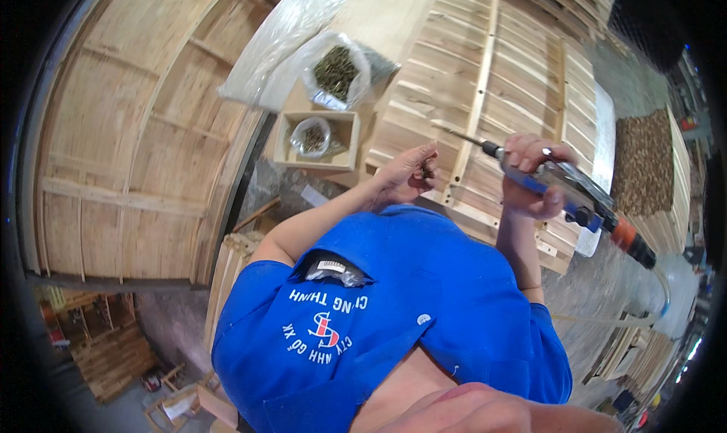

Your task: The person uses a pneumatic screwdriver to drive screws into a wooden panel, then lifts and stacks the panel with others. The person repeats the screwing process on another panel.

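My right hand (532,172) is wrapped round an air screwdriver (579,198), with a blue body and an orange ring near its hose end. Its long thin bit points left, over a slatted wooden panel (432,85). Close to the tip of the bit, my left hand (401,177) is curled with several small dark screws (427,172) in its fingers. Light wooden battens (478,104) with dark holes cross the slats. Both hands are above the panel's near edge.
Beyond my left hand stand a clear plastic bag of screws (335,73) and an open wooden box (344,141) holding a smaller bag (310,136). A large framed wooden panel (106,145) rises at the left. The tool's pale air hose (606,321) loops at the right, near stacked wood (644,164).
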The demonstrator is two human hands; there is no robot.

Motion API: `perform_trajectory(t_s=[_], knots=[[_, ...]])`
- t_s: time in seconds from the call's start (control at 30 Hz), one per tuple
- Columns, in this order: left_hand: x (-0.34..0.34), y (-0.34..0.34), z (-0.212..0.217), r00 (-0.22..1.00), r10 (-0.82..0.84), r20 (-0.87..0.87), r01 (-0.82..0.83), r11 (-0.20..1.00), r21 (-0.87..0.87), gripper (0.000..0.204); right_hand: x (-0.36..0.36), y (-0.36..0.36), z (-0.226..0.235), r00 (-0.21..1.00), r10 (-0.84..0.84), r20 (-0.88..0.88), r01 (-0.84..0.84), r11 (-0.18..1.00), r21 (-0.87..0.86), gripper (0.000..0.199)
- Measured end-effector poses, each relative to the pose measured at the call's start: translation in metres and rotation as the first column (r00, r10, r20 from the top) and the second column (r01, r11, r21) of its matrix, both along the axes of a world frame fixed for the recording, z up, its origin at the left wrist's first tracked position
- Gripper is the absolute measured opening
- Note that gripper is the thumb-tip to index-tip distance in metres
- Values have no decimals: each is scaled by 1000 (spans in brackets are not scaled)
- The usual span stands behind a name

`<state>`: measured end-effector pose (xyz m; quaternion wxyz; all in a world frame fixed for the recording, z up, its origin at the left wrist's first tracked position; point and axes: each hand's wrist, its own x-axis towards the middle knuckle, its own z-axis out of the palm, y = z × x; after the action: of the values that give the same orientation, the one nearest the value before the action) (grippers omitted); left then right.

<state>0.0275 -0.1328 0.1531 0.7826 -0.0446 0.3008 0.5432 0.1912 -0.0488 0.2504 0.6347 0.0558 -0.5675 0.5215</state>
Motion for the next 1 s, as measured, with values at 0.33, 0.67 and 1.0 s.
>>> perform_trajectory(t_s=[0.33,0.67,1.0], knots=[[-192,-56,-72,-539,-165,-826,-28,984,-178,25,-9,0,12,991,-120,55,117,992,44,47],[-203,-57,-71,-604,-337,-722,16,901,-434,23,-11,-6,15,982,-153,115,159,986,-51,49],[-209,-60,-86,-513,-242,-824,0,959,-282,19,-4,-6,5,980,-161,116,172,980,-98,48]])
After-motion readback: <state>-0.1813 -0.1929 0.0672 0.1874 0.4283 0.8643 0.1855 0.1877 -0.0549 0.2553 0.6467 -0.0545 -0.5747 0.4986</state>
